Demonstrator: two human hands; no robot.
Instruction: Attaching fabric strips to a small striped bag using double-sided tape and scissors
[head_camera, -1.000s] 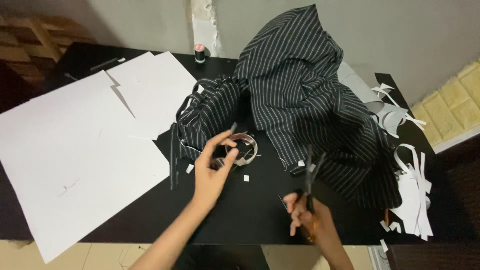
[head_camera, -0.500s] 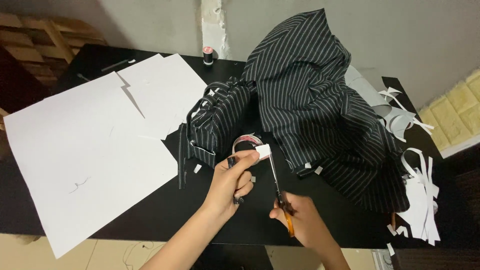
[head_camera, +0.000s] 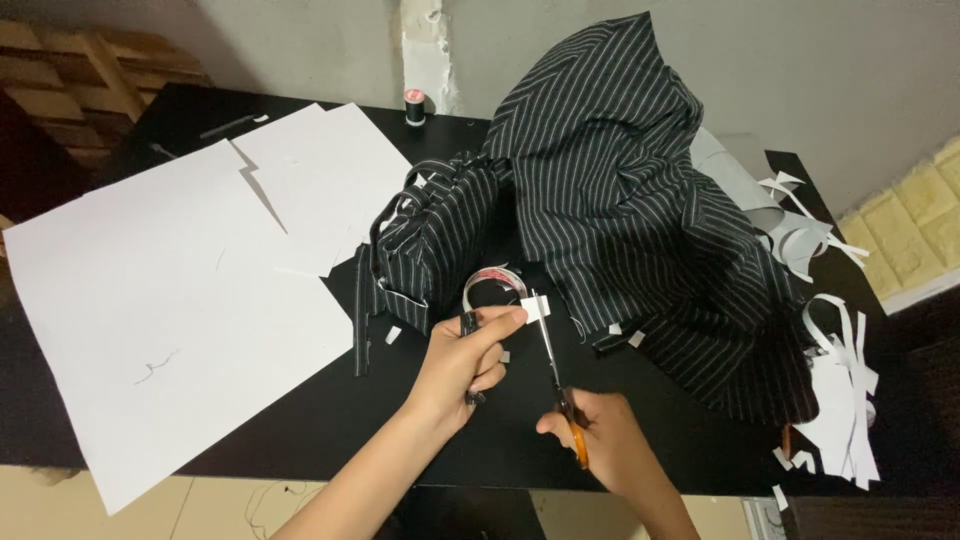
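Observation:
My left hand (head_camera: 462, 365) grips a dark strip (head_camera: 467, 327) and pinches a short white tape tab (head_camera: 534, 306) between thumb and forefinger, just in front of a tape roll (head_camera: 489, 285) on the black table (head_camera: 330, 420). My right hand (head_camera: 598, 440) holds orange-handled scissors (head_camera: 557, 376), blades pointing up and meeting the white tab. A small striped fabric bag (head_camera: 425, 245) lies left of the roll.
A large heap of black pinstriped cloth (head_camera: 640, 190) fills the middle and right. Big white paper sheets (head_camera: 170, 290) cover the left. White paper offcuts (head_camera: 835, 380) lie at the right edge. A thread spool (head_camera: 414, 106) stands at the back by the wall.
My left hand rose from the tape roll with a white tab. My right hand swung the scissors in from the right, and their blades now meet the tab.

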